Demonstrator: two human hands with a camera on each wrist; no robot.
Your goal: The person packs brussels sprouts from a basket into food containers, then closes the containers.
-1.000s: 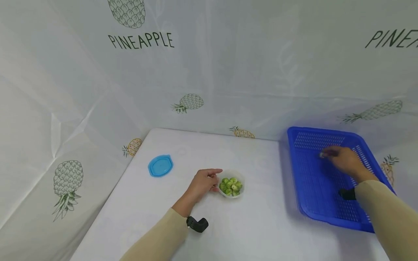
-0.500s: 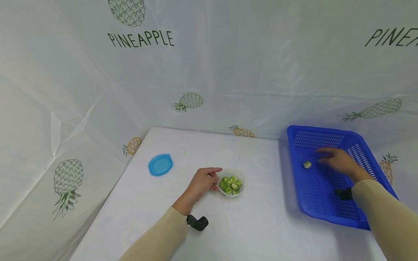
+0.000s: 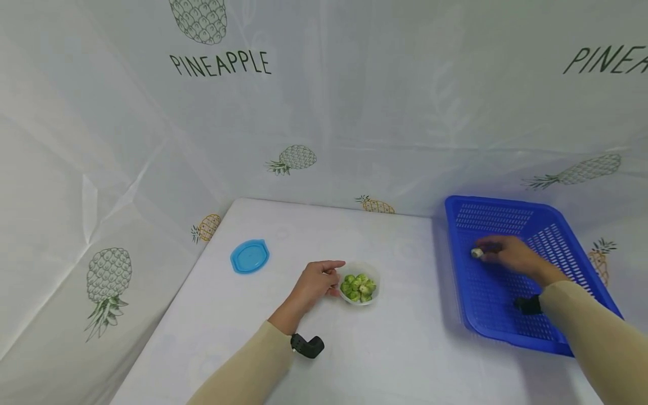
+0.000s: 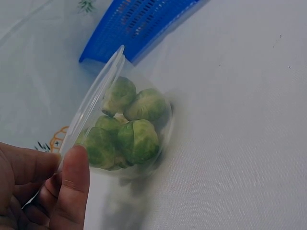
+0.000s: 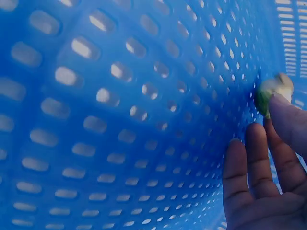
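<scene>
My left hand [image 3: 315,287] pinches the rim of a clear plastic bowl [image 4: 93,96] between thumb and fingers. Several green Brussels sprouts [image 3: 358,288] lie inside that bowl, which stands on the white table. Over in the blue basket [image 3: 486,304], my right hand [image 3: 511,256] holds a single Brussels sprout [image 3: 477,253] at its fingertips. In the right wrist view the thumb [image 5: 288,115] and a finger are on this sprout [image 5: 274,93], while the other fingers spread loosely beside the perforated basket surface.
A light-blue lid [image 3: 250,256] lies on the white table [image 3: 395,349], left of the bowl. White sheeting [image 3: 354,112] printed with pineapples rises behind and at the left of the table. The basket has raised slotted sides around the right hand.
The right hand left a sprout on the basket floor by half a second ago, reached left and now grips a sprout there. My left hand stays on the bowl.
</scene>
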